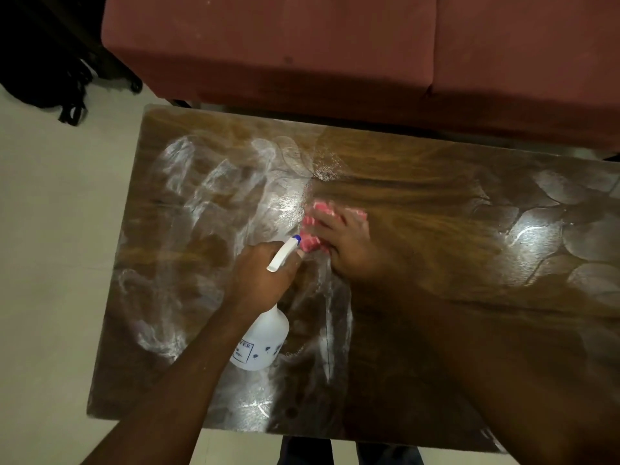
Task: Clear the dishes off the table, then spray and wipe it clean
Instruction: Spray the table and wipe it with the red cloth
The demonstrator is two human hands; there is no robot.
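A dark wooden table fills the view, streaked with white wet smears on its left half and round marks at the right. My left hand grips the neck of a white spray bottle with a blue-tipped nozzle, held over the table's middle left. My right hand presses flat on a pink and white cloth at the table's centre, fingers spread over it. No dishes show on the table.
A red upholstered sofa stands right behind the table's far edge. A black bag lies on the pale tiled floor at the far left. My legs show below the table's near edge.
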